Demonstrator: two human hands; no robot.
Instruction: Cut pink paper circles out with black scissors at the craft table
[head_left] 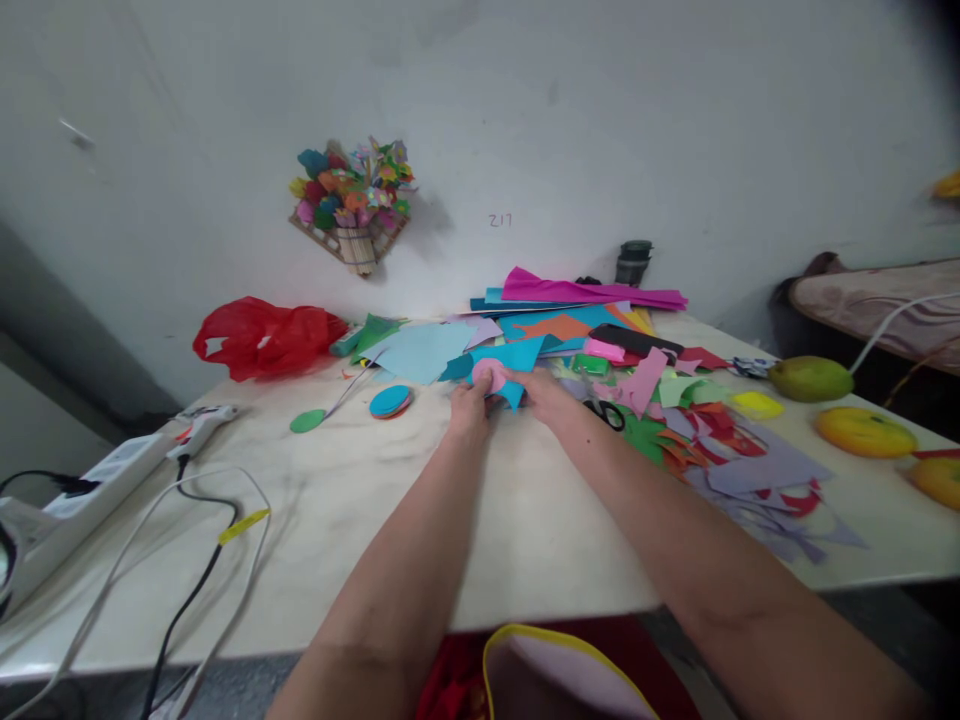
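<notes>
My left hand (pixel 471 400) is closed, its thumb pressing a pink paper circle (pixel 488 374) flat against a piece of blue paper (pixel 525 353). On the other side of that sheet, my right hand (pixel 541 394) grips the edge, its fingertips partly hidden. Black scissor handles (pixel 609 416) show beside my right forearm. To the left lies a small stack of round paper discs (pixel 391 401), blue on top with orange below. Farther left is a green paper disc (pixel 307 421) attached to a thin strip.
Colourful paper scraps (pixel 739 455) cover the right side, near several mangoes (pixel 866 432). A black phone (pixel 636 340) lies behind them. At left are a red plastic bag (pixel 266 338) and a white power strip (pixel 97 490) with cables. Rolled magenta paper (pixel 585 290) rests against the wall.
</notes>
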